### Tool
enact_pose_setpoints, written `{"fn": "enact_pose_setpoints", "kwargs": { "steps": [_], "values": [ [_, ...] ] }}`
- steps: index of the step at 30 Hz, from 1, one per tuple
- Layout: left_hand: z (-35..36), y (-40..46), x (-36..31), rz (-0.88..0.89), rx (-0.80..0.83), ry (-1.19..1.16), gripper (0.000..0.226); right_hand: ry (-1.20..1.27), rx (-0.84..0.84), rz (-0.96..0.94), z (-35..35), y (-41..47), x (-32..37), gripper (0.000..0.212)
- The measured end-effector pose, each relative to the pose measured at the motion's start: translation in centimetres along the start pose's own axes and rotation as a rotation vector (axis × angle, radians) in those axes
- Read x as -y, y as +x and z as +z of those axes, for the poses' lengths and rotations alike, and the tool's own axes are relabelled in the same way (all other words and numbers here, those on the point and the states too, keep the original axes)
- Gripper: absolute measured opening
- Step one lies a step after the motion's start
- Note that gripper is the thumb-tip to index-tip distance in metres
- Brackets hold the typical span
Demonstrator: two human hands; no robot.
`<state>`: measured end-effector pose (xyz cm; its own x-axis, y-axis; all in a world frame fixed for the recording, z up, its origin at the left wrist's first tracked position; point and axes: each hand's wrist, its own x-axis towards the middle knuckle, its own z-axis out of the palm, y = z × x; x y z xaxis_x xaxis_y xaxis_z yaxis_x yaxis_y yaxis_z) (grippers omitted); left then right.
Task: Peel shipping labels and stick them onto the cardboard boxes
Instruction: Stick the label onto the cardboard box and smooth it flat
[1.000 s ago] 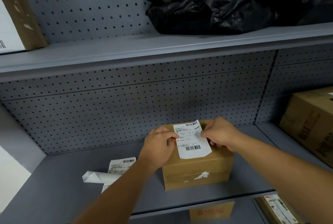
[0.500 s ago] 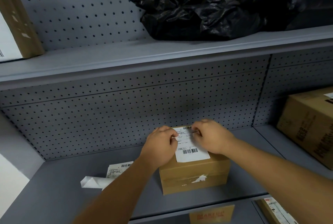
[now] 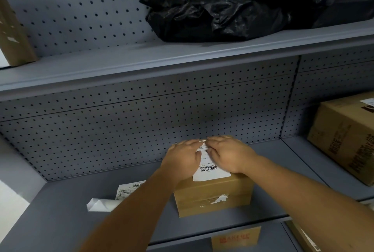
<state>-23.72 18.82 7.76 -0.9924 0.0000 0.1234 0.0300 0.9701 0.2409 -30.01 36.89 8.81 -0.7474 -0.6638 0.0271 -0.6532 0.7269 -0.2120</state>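
Observation:
A small cardboard box (image 3: 213, 196) stands on the grey middle shelf (image 3: 60, 221). A white shipping label (image 3: 210, 170) with a barcode lies flat on the box top. My left hand (image 3: 183, 159) rests palm down on the label's left side, fingers flat. My right hand (image 3: 228, 153) lies flat on its right side. The fingertips of both hands nearly meet at the label's far edge. The label's near part with the barcode shows between my wrists. More labels (image 3: 129, 190) and a loose strip of white backing paper (image 3: 99, 206) lie on the shelf left of the box.
A black plastic bag (image 3: 232, 2) fills the upper shelf. A brown box (image 3: 14, 35) stands at the upper left. A larger cardboard box (image 3: 344, 140) sits in the right bay. Below the shelf edge are a box with red print (image 3: 235, 238) and another labelled box (image 3: 303, 239).
The label, held up by its edges a second ago, now lies flat on the box top. Both hands have opened from a pinch and flattened onto it, sliding toward the far edge.

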Motion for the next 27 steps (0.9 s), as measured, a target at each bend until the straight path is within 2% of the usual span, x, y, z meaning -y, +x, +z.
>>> {"fn": "enact_pose_setpoints", "kwargs": {
  "steps": [9, 12, 17, 27],
  "values": [
    [-1.2, -0.8, 1.3, -0.070, -0.019, 0.083, 0.046, 0.004, -0.065, 0.079, -0.7, -0.6, -2.0, 0.047],
    [-1.3, -0.7, 0.0, -0.065, -0.013, 0.075, 0.045, 0.022, -0.063, 0.037, -0.4, -0.4, -1.6, 0.048],
    [-0.5, -1.8, -1.9, 0.013, -0.009, -0.004, 0.042, 0.053, -0.023, -0.136, 0.1, -1.1, -0.5, 0.041],
    [-1.4, -3.5, 1.1, -0.073, -0.035, 0.000, 0.037, 0.056, -0.037, -0.066, -0.7, -2.5, -3.3, 0.043]
  ]
}}
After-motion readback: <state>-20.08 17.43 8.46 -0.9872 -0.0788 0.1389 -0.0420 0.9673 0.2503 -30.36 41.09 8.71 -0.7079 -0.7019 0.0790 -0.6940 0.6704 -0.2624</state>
